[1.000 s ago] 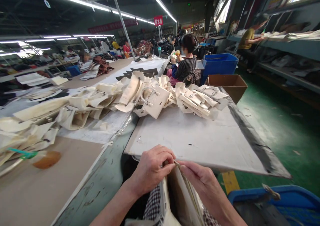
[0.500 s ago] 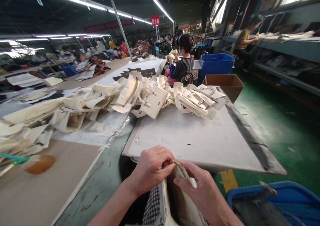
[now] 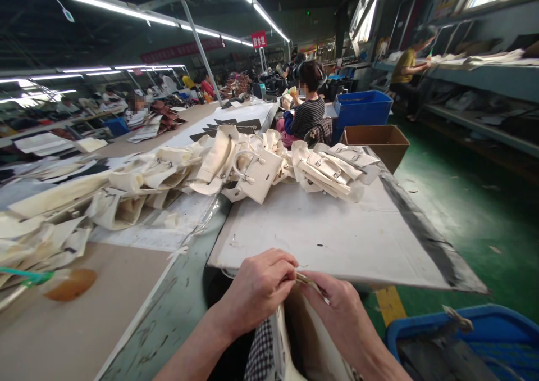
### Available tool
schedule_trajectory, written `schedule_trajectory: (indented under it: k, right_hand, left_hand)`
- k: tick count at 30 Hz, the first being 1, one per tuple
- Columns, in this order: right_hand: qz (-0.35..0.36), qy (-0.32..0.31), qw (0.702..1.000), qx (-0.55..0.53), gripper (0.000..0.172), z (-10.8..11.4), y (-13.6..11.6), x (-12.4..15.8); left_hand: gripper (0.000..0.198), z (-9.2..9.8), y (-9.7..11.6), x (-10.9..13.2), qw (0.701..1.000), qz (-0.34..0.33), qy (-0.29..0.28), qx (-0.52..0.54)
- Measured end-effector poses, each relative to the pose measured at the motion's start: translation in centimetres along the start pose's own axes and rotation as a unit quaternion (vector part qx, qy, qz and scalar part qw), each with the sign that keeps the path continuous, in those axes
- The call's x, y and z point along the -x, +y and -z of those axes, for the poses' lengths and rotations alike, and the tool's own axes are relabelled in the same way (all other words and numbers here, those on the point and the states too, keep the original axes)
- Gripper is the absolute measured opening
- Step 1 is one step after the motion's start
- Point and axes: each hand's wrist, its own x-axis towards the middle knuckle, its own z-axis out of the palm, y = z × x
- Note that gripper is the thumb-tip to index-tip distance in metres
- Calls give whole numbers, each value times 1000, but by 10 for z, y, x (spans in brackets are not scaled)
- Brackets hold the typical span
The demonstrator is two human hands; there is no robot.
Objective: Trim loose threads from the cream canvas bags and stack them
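A cream handbag body [image 3: 325, 344] stands open toward me at the table's near edge, its brownish inside showing. My left hand [image 3: 269, 280] pinches the top corner of its rim. Close beside it, my right hand [image 3: 339, 308] grips the same rim, thumb along the inner face and fingers hidden behind the panel. Both hands are closed on the bag. Checked cloth [image 3: 260, 350] shows beneath it, over my lap. Farther up the white table [image 3: 328, 229] lies a heap of cream bags, including one with handles [image 3: 257, 176].
Stacked cream bag pieces [image 3: 122, 207] cover the left table. A brush with a turquoise handle [image 3: 29, 276] lies near an amber glue-coloured blob [image 3: 71, 285]. A blue basket [image 3: 475, 319] stands low at right. Beyond the table are a seated person [image 3: 309, 111], a brown box [image 3: 374, 139] and a blue bin [image 3: 362, 108].
My right thumb has moved up the inside of the bag's rim, closer to my left hand. The rim's folded edge is pressed closer together. The view has shifted slightly.
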Motion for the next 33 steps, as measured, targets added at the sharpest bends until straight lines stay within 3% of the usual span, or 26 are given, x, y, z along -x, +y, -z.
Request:
schedule_trajectory:
  k: [5, 12, 18, 23, 29, 33]
  right_hand:
    - [-15, 3, 1000, -5, 22, 1, 0, 1]
    - [16, -2, 1000, 0, 20, 1, 5, 0]
    - [28, -11, 1000, 9, 19, 0, 4, 0]
    - [40, -26, 999, 22, 20, 2, 3, 0]
    - [47, -41, 998, 14, 29, 5, 4, 0]
    - [31, -43, 999, 12, 28, 6, 5, 0]
  left_hand:
    - [13, -2, 1, -2, 1000, -18, 3, 8]
    - [13, -7, -2, -4, 997, -68, 23, -12]
    - [12, -9, -5, -3, 998, -63, 29, -2]
    - [12, -10, -4, -1, 999, -33, 30, 20]
    - [12, -10, 0, 3, 992, 91, 44, 76]
    - [11, -7, 6, 2, 985, 138, 40, 93]
